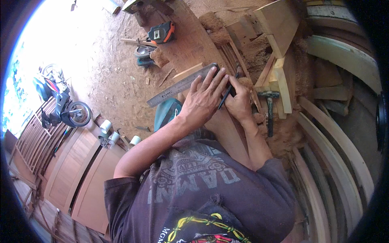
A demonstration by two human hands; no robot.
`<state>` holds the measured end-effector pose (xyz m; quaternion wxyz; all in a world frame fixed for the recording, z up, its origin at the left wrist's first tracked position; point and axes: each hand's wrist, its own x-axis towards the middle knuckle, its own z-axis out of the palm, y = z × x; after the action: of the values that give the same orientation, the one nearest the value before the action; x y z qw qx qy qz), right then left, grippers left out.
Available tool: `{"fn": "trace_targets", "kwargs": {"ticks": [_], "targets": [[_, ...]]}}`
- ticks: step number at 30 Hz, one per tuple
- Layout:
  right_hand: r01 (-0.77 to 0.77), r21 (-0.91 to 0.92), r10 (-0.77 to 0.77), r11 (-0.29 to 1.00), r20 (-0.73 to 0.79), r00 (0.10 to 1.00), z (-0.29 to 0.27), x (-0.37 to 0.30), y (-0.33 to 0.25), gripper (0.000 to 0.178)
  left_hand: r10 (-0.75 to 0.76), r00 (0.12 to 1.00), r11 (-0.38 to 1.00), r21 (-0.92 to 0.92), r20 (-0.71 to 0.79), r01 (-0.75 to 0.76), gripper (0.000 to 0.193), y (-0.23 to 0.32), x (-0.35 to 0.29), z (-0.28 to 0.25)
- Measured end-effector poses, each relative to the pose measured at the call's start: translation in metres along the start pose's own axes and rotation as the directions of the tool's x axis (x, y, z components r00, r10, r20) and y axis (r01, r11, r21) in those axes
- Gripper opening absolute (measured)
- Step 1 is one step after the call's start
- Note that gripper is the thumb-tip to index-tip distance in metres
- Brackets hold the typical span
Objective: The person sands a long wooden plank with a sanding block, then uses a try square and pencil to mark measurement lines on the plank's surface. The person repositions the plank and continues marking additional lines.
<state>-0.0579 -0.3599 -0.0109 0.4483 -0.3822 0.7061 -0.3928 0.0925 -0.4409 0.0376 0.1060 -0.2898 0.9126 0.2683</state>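
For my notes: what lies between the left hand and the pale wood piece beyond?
A metal ruler, partly under the left hand, in the head view.

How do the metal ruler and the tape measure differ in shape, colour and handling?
The metal ruler is long, thin and grey; the tape measure is compact, chunky, black and orange. The left hand lies over the metal ruler, while no hand touches the tape measure. Both are measuring tools.
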Motion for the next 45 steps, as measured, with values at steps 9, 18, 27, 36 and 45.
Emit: {"fn": "trace_targets", "kwargs": {"ticks": [9,18,27,36,45], "targets": [[-0.041,-0.021,0.04,0.999,-0.025,0.999,0.004,0.001,-0.001,0.036,-0.008,1.0,1.0,-0.004,-0.008,0.008,0.066,-0.003,0.0,0.002],[-0.037,-0.109,0.042,0.993,0.044,0.998,-0.019,0.005,-0.008,0.04,0.007,1.0,1.0,-0.023,-0.003,-0.008,0.073,0.003,0.001,-0.004],[0.312,0.068,-0.313,0.948,0.392,0.865,-0.021,0.083,-0.075,0.025,0.084,0.996,0.995,-0.058,-0.038,-0.086,0.06,-0.008,0.002,-0.002],[0.448,-0.082,-0.274,0.89,0.69,0.67,0.073,0.11,-0.081,0.025,0.052,0.985,0.964,-0.251,-0.163,-0.092,0.055,-0.012,-0.003,0.029],[0.38,-0.331,-0.119,0.864,0.599,0.792,-0.006,0.115,-0.091,0.022,0.094,0.965,0.988,-0.098,-0.243,-0.121,0.071,-0.011,0.0,0.017]]}}
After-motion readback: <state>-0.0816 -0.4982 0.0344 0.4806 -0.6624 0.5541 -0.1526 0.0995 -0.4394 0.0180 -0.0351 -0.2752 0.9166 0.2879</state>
